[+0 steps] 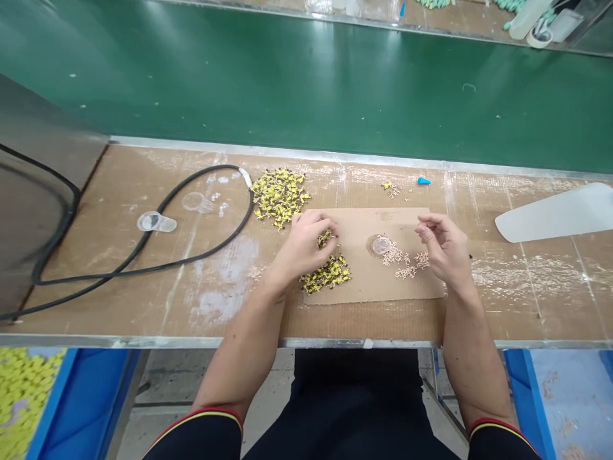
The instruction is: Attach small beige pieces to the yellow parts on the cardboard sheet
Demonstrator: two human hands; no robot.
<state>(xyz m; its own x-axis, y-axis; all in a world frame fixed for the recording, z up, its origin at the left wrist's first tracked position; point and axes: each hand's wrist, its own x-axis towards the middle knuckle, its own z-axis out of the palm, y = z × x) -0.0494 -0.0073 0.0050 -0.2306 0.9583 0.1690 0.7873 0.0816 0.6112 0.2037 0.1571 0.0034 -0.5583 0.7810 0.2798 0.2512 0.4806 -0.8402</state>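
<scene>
Yellow-and-black pieces (328, 275) lay piled on the cardboard sheet (371, 284) by the left hand (311, 239); its fingers curled, but I could not tell if they held any; the right hand (445, 249) bent near pale pink pieces (393, 254), its grip unclear.

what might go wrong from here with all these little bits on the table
The black cable loops right beside the larger yellow-and-dark pile; if tugged, it might scatter pieces.
The pale pieces lie loose around the clear round dish, near the right hand, so a sleeveless forearm or fingers could brush some away.
The cardboard sheet seems to lie loose, so a bump could shift the smaller yellow-and-dark pile.
</scene>
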